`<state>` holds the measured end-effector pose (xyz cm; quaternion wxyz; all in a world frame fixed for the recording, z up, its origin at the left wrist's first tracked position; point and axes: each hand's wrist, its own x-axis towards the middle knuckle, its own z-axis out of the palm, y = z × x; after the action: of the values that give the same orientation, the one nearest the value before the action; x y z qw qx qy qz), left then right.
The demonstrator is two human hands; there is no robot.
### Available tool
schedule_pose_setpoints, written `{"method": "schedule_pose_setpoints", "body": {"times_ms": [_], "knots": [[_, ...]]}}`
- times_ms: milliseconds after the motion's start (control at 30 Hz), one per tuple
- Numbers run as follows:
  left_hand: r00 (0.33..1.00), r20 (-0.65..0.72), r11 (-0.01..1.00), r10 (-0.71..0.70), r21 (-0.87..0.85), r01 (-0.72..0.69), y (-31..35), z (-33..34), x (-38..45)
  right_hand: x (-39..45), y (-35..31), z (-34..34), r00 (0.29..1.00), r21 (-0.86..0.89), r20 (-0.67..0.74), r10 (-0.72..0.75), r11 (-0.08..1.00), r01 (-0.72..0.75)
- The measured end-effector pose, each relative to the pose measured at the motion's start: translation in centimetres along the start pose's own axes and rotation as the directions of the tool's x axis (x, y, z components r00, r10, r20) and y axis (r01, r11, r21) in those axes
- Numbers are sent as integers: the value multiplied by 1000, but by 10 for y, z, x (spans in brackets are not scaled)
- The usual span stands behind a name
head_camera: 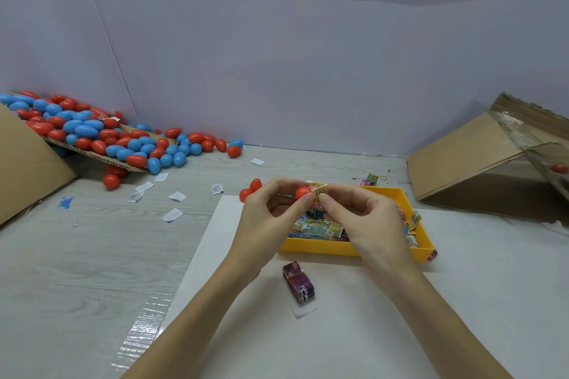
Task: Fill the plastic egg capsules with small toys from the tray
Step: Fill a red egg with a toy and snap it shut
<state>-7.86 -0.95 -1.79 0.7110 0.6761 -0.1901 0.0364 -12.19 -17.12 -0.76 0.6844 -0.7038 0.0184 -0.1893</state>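
Note:
My left hand (271,212) pinches a red egg capsule half (303,192) above the yellow tray (354,248). My right hand (363,215) pinches a small yellow-printed folded toy packet (320,189) against the red half's open end. The tray holds several colourful folded packets (317,228). A purple bundle of packets (299,281) lies on the white sheet in front of the tray. Two red capsule pieces (251,189) lie just left of my left hand.
A heap of red and blue egg capsules (101,135) spills from a tilted cardboard flap at the back left. An overturned cardboard box (480,160) stands at the right. Paper slips (175,197) are scattered on the grey table.

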Motion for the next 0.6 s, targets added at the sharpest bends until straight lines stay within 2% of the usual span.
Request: {"method": "schedule_pose_setpoints", "body": {"times_ms": [300,600], "knots": [[1000,-16,1000,-6,-6,6,1,-1,0,-3,-1,5,995,-30,-39,-89,996,87],[999,-37,1000,4,-2,-4,2,-3,0,-5,-1,7,1000,-32,26,-14,999,15]]}}
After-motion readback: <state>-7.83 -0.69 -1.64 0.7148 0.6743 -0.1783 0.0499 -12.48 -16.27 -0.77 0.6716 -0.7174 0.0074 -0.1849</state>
